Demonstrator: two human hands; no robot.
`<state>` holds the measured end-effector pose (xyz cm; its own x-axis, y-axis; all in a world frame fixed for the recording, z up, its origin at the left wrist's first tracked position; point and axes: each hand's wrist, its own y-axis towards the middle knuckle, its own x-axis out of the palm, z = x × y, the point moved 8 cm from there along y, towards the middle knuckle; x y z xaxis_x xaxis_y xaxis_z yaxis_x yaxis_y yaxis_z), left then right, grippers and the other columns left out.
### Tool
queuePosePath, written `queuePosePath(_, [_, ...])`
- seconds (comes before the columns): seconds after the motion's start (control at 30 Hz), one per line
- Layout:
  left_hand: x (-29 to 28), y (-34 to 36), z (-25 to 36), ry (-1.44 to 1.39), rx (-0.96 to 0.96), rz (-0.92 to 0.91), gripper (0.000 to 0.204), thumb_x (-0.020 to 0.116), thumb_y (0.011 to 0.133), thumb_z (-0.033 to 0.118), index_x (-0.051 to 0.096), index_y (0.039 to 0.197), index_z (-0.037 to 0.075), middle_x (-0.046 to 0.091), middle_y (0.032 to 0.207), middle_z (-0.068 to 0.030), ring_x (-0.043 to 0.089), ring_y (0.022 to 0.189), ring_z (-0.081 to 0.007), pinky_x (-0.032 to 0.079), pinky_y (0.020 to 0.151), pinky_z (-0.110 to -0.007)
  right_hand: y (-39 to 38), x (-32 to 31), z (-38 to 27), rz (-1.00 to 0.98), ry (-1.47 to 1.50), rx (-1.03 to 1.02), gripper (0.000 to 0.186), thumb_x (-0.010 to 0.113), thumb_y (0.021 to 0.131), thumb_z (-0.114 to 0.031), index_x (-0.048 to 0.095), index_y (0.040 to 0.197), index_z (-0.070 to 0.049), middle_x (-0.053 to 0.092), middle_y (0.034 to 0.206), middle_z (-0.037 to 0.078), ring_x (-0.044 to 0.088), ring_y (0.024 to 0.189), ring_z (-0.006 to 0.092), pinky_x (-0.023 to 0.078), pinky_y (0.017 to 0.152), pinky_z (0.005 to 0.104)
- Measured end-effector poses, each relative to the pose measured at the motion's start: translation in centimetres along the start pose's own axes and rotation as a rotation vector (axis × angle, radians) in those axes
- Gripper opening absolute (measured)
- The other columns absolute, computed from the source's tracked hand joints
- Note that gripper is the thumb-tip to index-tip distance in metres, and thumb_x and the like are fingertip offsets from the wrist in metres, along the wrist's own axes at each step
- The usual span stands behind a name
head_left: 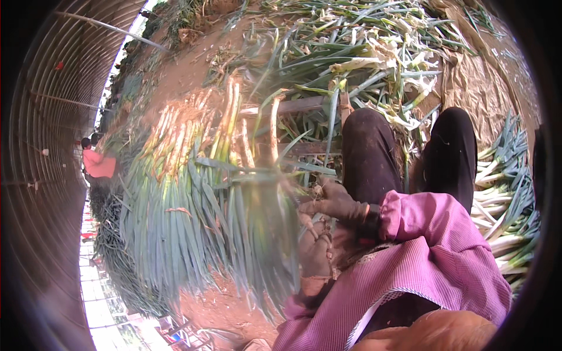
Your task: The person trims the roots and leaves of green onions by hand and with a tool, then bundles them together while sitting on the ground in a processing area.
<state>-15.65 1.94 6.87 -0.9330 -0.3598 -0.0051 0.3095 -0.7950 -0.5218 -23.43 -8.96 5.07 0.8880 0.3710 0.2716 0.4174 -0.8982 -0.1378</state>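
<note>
My right hand [338, 202], in a dirty brownish glove, is closed, its fingers meeting those of my left hand [316, 250]. The left one is gloved too, its fingers curled. What lies between them, if anything, I cannot make out. Just left of both hands, a big pile of long green onions [175, 210] shows pale, soil-stained stems at the top and blue-green leaves hanging down. A few single stems [274, 126] stick up near a wooden bar [298, 105]. Part of the pile beside my hands is blurred.
Beyond my knees [372, 152] lies a heap of loose leaves and peelings [374, 52]. Cleaned onions with white stems [497, 205] lie at my right, near a brown sheet [477, 88]. A person in a pink-red top [98, 162] is far left, under a hooped roof [47, 117].
</note>
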Motion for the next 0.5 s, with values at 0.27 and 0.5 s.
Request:
queuePosePath(0.27, [-0.8,0.9,-4.4,1.117,0.753,-0.261,0.013,0.055,0.079,0.011,0.059,0.088,0.004,0.055,0.074,-0.0096,0.054,0.066,-0.0243,0.043,0.059,-0.036,0.2,2.5,5.2,-0.114,0.484,0.253,0.01,0.059,0.078,-0.006,0.059,0.088,-0.002,0.055,0.076,0.005,0.054,0.068,0.0155,0.044,0.063,0.0271])
queuePosePath(0.5, [-4.3,11.8,6.8,1.478,0.971,0.494,0.04,0.056,0.079,0.024,0.051,0.117,0.013,0.054,0.113,-0.0173,0.056,0.098,-0.0329,0.047,0.08,-0.042,0.0,2.8,9.5,-0.153,0.519,0.154,0.026,0.065,0.068,-0.008,0.062,0.094,-0.011,0.056,0.066,0.005,0.055,0.06,0.0154,0.042,0.048,0.027])
